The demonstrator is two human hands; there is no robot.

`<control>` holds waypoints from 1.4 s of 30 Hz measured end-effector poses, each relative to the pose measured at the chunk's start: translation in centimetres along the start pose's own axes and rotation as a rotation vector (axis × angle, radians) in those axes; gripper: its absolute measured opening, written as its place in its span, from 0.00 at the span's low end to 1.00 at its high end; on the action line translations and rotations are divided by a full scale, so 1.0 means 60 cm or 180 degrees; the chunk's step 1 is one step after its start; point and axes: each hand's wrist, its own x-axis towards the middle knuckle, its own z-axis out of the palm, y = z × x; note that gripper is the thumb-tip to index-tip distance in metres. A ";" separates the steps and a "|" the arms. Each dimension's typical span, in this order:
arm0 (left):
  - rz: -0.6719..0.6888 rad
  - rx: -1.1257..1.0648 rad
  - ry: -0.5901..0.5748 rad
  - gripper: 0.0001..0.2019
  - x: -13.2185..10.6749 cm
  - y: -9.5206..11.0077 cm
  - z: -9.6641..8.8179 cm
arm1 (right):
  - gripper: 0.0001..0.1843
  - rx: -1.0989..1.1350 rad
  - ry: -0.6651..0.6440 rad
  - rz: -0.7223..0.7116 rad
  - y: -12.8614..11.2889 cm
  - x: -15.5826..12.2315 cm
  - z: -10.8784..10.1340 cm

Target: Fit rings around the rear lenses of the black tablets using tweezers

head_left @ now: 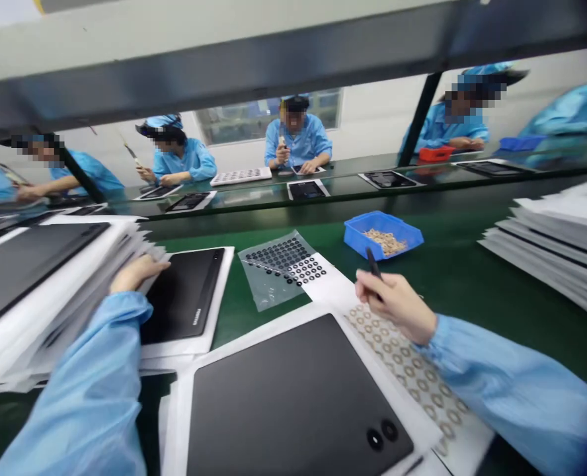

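My right hand (395,301) is closed round a thin black tool (373,262), its tip pointing up and away. It hovers over a white sheet of small ring stickers (412,370). Just below and left lies a dark tablet (293,396), back up on a white tray, two camera holes near its lower right. My left hand (135,271) rests with curled fingers on the edge of a stack of trays with tablets (30,284) at the left. A second tablet (184,297) lies beside that hand.
A clear sheet of black ring stickers (278,264) lies mid-table. A blue bin (383,235) holds small tan parts. More stacked trays (561,244) stand at the right. Several people in blue coats work across the conveyor belt (273,198).
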 end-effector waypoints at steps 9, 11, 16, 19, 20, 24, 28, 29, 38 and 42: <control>0.2474 0.0069 -0.1109 0.18 -0.121 0.329 0.125 | 0.22 -0.0587 0.0612 0.0085 0.009 0.024 -0.077; 0.2976 -0.0035 -0.1498 0.17 -0.158 0.382 0.180 | 0.16 -0.0626 0.0637 -0.0064 0.031 0.031 -0.076; 0.3220 -0.0096 -0.1770 0.22 -0.175 0.401 0.253 | 0.12 -0.0787 0.0900 -0.0392 0.071 0.046 -0.078; 0.3195 -0.0128 -0.1810 0.23 -0.168 0.388 0.261 | 0.12 -0.0889 0.0945 -0.0478 0.080 0.048 -0.081; 0.3188 -0.0144 -0.1823 0.23 -0.167 0.386 0.261 | 0.12 -0.0922 0.0935 -0.0491 0.081 0.047 -0.081; 0.3121 -0.0213 -0.1879 0.23 -0.169 0.386 0.264 | 0.12 -0.1022 0.0939 -0.0484 0.082 0.045 -0.081; 0.3056 -0.0250 -0.1910 0.22 -0.170 0.386 0.267 | 0.14 -0.1065 0.1019 -0.0468 0.083 0.043 -0.082; 0.3046 -0.0242 -0.1915 0.22 -0.170 0.386 0.268 | 0.15 -0.1062 0.1029 -0.0468 0.085 0.043 -0.082; 0.3146 -0.0068 -0.1845 0.23 -0.166 0.386 0.269 | 0.17 -0.0688 0.0901 -0.0518 0.065 0.032 -0.073; 0.3158 -0.0088 -0.1877 0.23 -0.162 0.383 0.279 | 0.20 -0.0301 0.0413 -0.0427 0.031 -0.044 -0.051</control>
